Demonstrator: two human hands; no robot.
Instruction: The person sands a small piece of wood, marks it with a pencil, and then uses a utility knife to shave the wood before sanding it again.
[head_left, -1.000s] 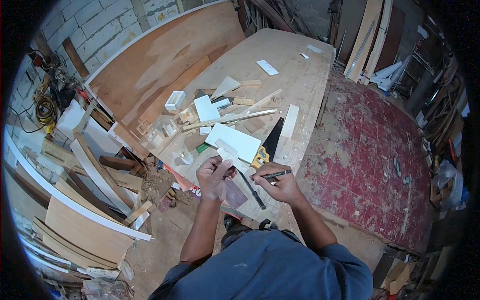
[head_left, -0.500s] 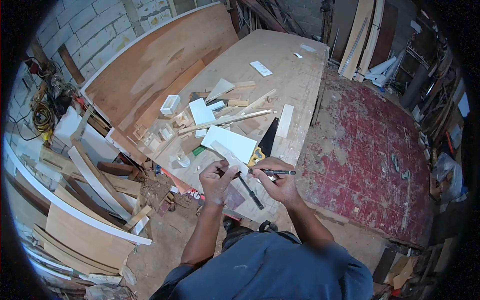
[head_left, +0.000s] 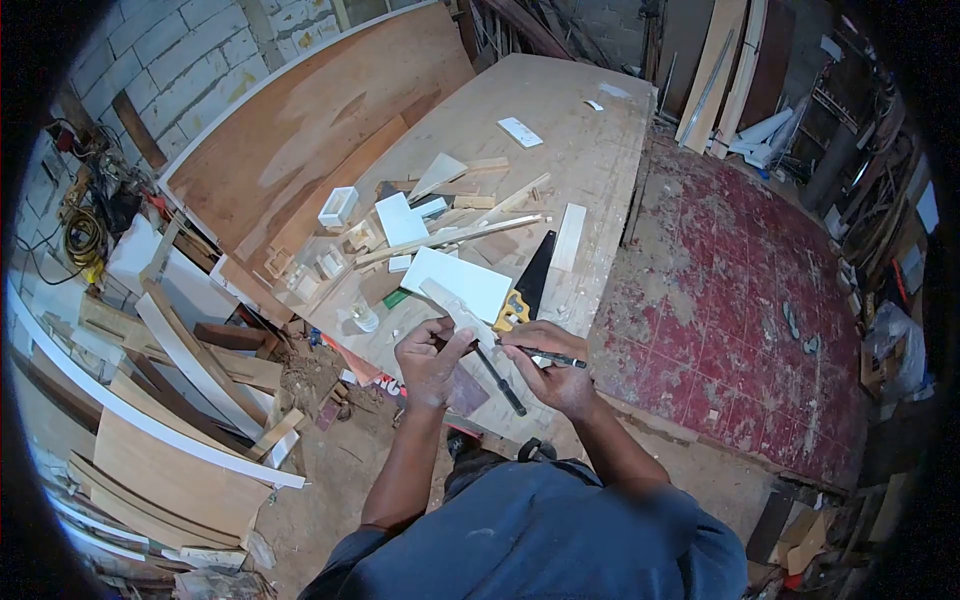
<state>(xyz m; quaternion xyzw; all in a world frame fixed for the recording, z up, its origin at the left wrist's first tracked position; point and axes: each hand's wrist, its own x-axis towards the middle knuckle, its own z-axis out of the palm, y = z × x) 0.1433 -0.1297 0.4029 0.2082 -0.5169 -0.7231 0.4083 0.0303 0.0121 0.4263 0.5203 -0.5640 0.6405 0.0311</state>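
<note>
My left hand [head_left: 430, 365] pinches the lower end of a thin whitish strip [head_left: 455, 307], held above the table. Close to its right, my right hand [head_left: 550, 372] is closed around a dark pen [head_left: 557, 357] whose back end points right; the tip is hard to make out between the hands. Just beyond my hands lies a white board [head_left: 458, 282]. A handsaw with a yellow handle [head_left: 513, 311] and dark blade rests right of that board. Below my hands, a black rod-like tool [head_left: 503, 382] slants down across the table edge.
Wood strips [head_left: 455, 238], white blocks and a small white box [head_left: 339, 206] lie on the wooden table [head_left: 590, 110]. A clear jar [head_left: 365, 318] stands near its left edge. Scrap boards [head_left: 170, 455] are piled at left; red tiled floor [head_left: 740, 330] lies at right.
The pen's back end has tipped down and slightly left with my right hand. My left hand still holds the strip, nearly unmoved.
</note>
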